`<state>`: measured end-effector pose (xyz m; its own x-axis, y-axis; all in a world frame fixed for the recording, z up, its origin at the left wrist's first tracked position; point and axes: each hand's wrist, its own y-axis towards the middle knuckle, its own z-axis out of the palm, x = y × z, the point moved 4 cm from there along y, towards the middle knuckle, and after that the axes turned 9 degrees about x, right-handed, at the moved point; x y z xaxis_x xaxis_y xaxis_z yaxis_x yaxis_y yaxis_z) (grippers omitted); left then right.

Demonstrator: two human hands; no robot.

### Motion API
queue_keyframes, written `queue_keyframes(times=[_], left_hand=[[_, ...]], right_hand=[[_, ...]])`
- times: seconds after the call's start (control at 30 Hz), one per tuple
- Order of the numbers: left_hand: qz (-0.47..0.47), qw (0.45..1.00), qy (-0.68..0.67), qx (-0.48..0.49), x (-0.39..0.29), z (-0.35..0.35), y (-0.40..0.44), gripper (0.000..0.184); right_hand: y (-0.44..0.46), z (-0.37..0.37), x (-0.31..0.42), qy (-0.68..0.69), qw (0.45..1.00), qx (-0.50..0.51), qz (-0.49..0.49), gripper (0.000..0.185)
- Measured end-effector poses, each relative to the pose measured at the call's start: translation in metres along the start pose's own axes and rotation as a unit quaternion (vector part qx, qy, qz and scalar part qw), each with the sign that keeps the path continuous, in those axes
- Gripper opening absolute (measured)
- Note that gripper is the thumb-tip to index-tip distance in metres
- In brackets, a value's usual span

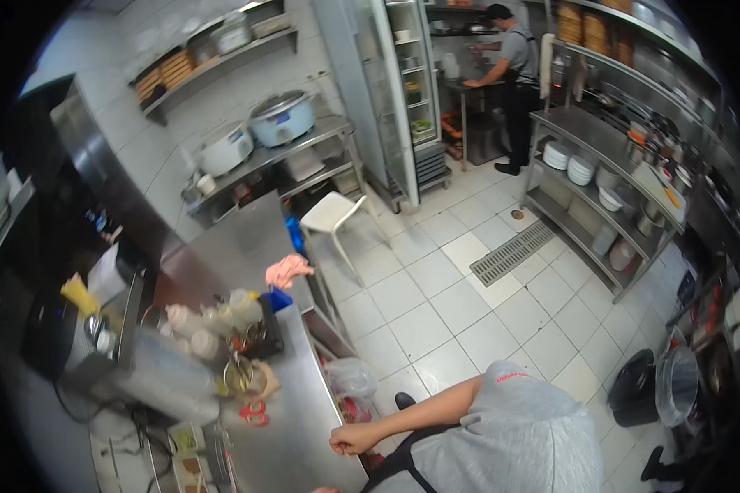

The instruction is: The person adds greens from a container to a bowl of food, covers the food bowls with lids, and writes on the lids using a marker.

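Observation:
My right hand is curled into a fist at the edge of the steel counter. No object shows in it. Only a sliver of my left hand enters at the bottom border, its fingers out of sight. Nearest on the counter are red-handled scissors. Beyond them stands a round container with utensils in it, then several squeeze bottles grouped together. A pink cloth lies crumpled farther along.
A white stool stands past the counter. Rice cookers sit on a back table, beside a tall glass-door fridge. A co-worker stands at the far bench. Stacked bowls fill a shelf; a black bin is at right.

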<state>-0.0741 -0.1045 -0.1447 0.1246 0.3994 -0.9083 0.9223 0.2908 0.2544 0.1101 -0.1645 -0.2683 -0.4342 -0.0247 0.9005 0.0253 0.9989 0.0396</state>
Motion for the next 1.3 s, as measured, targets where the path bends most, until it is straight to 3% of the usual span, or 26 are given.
queue_keyframes(times=[0.03,0.1,0.13,0.2,0.23,0.27,0.3,0.33,0.47,0.57,0.6,0.7,0.8,0.9,1.0,1.07,1.17,1.3], left_hand=[[0.031,0.998,0.058,0.004,-0.004,-0.004,-0.003,0.013],[-0.019,0.998,-0.057,0.03,0.017,-0.018,-0.019,0.024],[0.1,0.983,0.152,0.017,-0.007,-0.02,-0.009,0.008],[0.02,0.985,0.146,-0.095,-0.028,-0.022,-0.023,0.015],[0.004,0.983,0.143,-0.116,-0.033,-0.024,-0.029,0.015],[-0.024,0.984,0.115,-0.134,-0.042,-0.026,-0.036,0.015],[-0.033,0.981,0.136,-0.133,-0.049,-0.029,-0.045,0.014],[-0.039,0.98,0.125,-0.149,-0.05,-0.032,-0.053,0.013],[-0.104,0.966,0.087,-0.22,-0.049,-0.044,-0.102,0.011],[-0.127,0.935,0.138,-0.303,-0.054,-0.048,-0.131,0.011],[-0.129,0.895,0.179,-0.388,-0.055,-0.058,-0.149,0.009],[-0.151,0.826,0.214,-0.499,-0.039,-0.077,-0.186,0.008],[-0.153,0.794,0.122,-0.575,-0.014,-0.086,-0.218,0.015],[-0.265,0.766,-0.016,-0.585,0.015,-0.089,-0.235,0.028],[-0.338,0.774,-0.053,-0.532,0.039,-0.089,-0.235,0.04],[-0.33,0.794,-0.095,-0.501,0.056,-0.088,-0.227,0.045],[-0.337,0.832,-0.127,-0.422,0.073,-0.081,-0.19,0.052],[-0.349,0.851,-0.146,-0.364,0.089,-0.065,-0.144,0.056]], right_hand=[[-0.003,0.004,0.004,-0.018,1.0,0.015,-0.003,0.011],[0.002,0.024,0.006,-0.047,0.996,0.074,-0.028,0.011],[0.003,0.027,0.011,-0.042,0.994,0.094,-0.021,0.013],[0.016,0.032,0.008,-0.031,0.991,0.126,-0.026,0.018],[0.026,0.035,0.003,-0.086,0.989,0.1,-0.073,0.016],[0.033,0.031,0.012,-0.044,0.992,0.078,-0.087,0.013],[0.042,0.024,0.031,-0.039,0.993,0.1,-0.042,0.012],[0.055,0.026,0.034,-0.032,0.993,0.074,-0.091,0.019],[0.105,0.04,0.059,0.061,0.992,0.107,0.004,0.018],[0.137,0.067,0.096,0.111,0.984,0.141,-0.009,0.023],[0.148,0.089,0.116,0.125,0.978,0.166,-0.025,0.024],[0.165,0.133,0.142,0.06,0.973,0.223,-0.022,0.03],[0.174,0.161,0.151,-0.033,0.963,0.266,-0.039,0.031],[0.171,0.166,0.145,-0.027,0.962,0.27,-0.004,0.032],[0.153,0.148,0.133,-0.015,0.972,0.234,0.004,0.031],[0.138,0.128,0.124,0.03,0.972,0.224,0.062,0.034],[0.115,0.108,0.074,0.247,0.948,0.118,0.159,0.042],[0.1,0.076,0.071,0.375,0.89,0.208,0.154,0.055]])
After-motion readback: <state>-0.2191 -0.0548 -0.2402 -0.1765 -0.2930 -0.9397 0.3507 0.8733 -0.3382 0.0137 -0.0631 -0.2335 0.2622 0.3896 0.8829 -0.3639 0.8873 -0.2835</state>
